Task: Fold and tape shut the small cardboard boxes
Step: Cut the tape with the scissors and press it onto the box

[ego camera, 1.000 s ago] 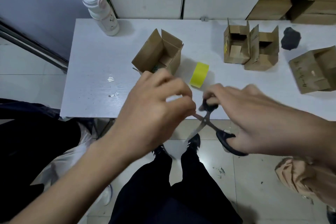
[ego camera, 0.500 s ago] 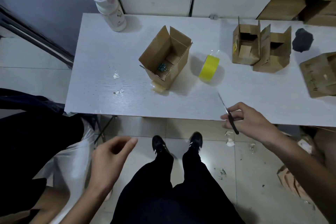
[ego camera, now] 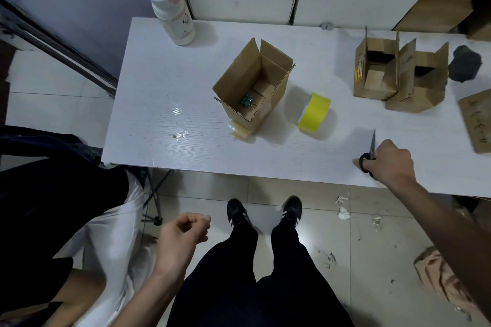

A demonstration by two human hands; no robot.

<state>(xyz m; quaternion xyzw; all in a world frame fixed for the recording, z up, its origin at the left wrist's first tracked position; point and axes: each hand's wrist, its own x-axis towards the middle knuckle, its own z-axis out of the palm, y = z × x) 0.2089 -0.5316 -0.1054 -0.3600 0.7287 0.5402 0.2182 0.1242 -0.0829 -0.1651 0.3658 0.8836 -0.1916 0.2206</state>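
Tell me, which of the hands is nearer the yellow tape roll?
The right hand, holding scissors over the table's near edge beside the yellow tape roll. The left hand hangs below the table, farther off.

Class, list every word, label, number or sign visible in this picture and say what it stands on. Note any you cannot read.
Nothing can be read for certain.
Yellow label with red marks on the far open box: too blurred to read.
Dark scribbled marks on the cardboard box at the right edge: illegible.
Small printed picture on the white bottle: no letters legible.
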